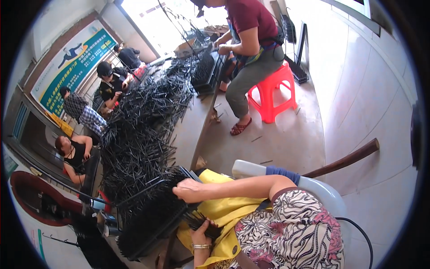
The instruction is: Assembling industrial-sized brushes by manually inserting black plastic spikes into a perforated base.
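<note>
As the right hand sits at the black rack: likely the loading step, thin strips being set into its bristling rows; I judge this from the bundle in the other hand.
Next move: would seem to call for drawing one strip from the bundle, standing it up and seating it beside its neighbours without knocking them.
Right arm: stretched nearly level across the lap, elbow bent only a little, wrist about straight; fingers curled closed over the rack's near end. Cannot tell whether a strip is pinched inside.
Left hand: low, close to the body, gripping a loose bundle of black strips, ends fanned toward the rack; bracelet on the wrist.
Rack: lies slantwise before the person, beside the yellow apron; bristles hide how full it is.
Strip pile: big black tangle heaped along the worktop, just beyond the rack.
Across the way: co-worker on a red stool, hands near another dark rack.
</note>
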A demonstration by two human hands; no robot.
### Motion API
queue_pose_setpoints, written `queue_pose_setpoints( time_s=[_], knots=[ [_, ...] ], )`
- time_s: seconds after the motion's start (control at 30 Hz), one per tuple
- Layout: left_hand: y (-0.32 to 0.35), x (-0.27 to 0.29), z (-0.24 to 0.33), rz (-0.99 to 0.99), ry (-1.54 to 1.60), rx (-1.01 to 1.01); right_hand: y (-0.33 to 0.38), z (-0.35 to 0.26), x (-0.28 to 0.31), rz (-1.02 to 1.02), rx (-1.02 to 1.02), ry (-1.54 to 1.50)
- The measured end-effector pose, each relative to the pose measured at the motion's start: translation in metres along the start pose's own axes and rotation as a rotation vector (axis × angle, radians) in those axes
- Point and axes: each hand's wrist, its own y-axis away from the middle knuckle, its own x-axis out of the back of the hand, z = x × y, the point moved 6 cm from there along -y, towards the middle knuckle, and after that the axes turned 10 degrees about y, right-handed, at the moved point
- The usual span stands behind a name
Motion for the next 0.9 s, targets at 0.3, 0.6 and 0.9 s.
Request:
queue_pose_setpoints(
  time_s=[0.3,0.6,0.9],
  knots=[
    [-0.004,0.002,0.008,0.048,0.091,-0.032,0.059,-0.009,-0.035,-0.164,-0.29,-0.469],
    [0.009,-0.012,0.008,-0.101,0.009,-0.008,0.083,-0.01,-0.037,-0.188,-0.437,-0.647],
    [0.018,-0.002,-0.002,-0.083,-0.22,0.105,0.069,0.033,0.025,0.095,-0.487,-0.56]
  ],
)
